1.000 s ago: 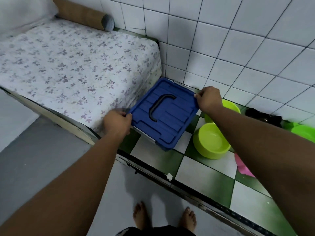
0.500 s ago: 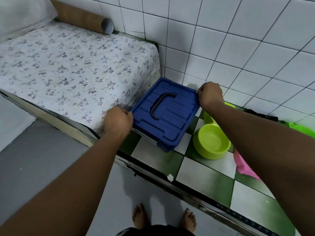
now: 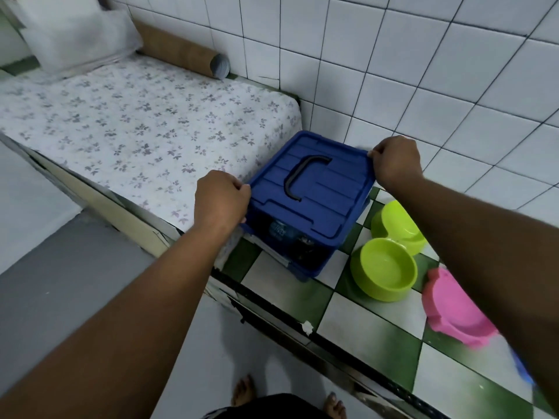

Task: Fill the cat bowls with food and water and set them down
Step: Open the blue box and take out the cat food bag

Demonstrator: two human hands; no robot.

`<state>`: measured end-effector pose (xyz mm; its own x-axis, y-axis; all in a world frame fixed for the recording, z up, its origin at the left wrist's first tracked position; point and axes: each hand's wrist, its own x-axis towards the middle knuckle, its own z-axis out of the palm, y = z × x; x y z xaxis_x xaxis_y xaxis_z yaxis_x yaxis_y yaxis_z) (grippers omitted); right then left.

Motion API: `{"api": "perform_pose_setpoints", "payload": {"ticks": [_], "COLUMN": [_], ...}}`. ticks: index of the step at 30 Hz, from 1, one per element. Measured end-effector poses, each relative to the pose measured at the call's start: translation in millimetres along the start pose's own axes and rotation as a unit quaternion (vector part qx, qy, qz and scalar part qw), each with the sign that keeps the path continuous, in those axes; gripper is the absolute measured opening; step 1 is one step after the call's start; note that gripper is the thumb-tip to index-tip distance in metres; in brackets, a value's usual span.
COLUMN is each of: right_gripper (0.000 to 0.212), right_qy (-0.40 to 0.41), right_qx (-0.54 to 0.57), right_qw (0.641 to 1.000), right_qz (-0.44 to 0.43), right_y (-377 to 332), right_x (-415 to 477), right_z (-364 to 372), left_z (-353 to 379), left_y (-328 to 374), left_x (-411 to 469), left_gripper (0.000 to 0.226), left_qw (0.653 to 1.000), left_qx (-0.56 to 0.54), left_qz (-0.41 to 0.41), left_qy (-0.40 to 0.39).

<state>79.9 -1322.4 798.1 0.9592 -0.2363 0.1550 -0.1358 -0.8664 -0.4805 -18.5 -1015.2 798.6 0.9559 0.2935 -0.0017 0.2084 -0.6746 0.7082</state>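
Our left hand (image 3: 222, 204) and right hand (image 3: 394, 163) grip opposite edges of the blue plastic lid (image 3: 320, 201) on the blue storage box (image 3: 305, 255), which stands at the left end of the tiled surface (image 3: 363, 325). The lime-green plastic bowls (image 3: 384, 269) sit just beside it. We should lift both sides evenly.

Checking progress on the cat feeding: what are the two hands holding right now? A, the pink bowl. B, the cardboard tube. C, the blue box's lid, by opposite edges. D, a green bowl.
C: the left hand and the right hand each grip an edge of the blue lid.
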Motion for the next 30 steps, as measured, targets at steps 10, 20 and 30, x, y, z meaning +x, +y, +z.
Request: {"api": "perform_pose_setpoints", "payload": {"ticks": [10, 20, 30], "right_gripper": [0.026, 0.037, 0.034], "right_qy": [0.004, -0.101, -0.143], "right_qx": [0.063, 0.112, 0.086], "right_qw": [0.997, 0.986, 0.983], "right_qz": [-0.036, -0.075, -0.08], "right_y": [-70.8, -190.8, -225.5], "right_x": [22.9, 27.4, 26.0], "right_z": [7.4, 77.4, 119.0], "left_z": [-63.3, -129.6, -124.7], "left_y": [-8.2, -73.0, -111.6], "left_x": [46.3, 97.9, 115.4], "left_gripper": [0.019, 0.024, 0.049], "left_qw": [0.996, 0.994, 0.993], "left_qx": [-0.065, -0.028, 0.101], "left_qz": [-0.016, -0.067, -0.038], "left_qy": [0.051, 0.086, 0.04]}}
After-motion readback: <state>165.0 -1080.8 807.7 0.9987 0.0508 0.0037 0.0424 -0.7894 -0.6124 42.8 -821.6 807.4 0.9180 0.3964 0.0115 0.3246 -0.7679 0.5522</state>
